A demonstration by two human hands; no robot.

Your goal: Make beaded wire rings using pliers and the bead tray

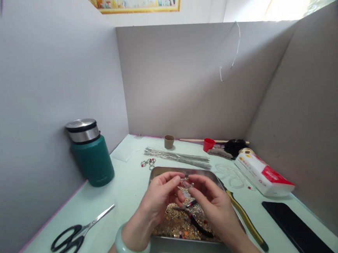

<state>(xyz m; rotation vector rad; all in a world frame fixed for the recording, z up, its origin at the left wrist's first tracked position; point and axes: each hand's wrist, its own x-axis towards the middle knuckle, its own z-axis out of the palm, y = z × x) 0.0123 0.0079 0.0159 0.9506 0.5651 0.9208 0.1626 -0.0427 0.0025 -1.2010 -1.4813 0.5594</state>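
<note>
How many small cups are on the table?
2: the brown cup beyond the silver wires, the red cup to its right, near the black bundle. More may be hidden.

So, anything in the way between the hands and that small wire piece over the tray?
Nothing visible. The left hand and right hand both have fingertips at the wire piece. The pliers lie on the beads in the tray, below the hands, not in between.

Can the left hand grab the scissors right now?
Probably yes: the scissors lie off to its left with nothing on top. The left hand seems to pinch a shiny little thing, though, so it might have to let go first.
</note>
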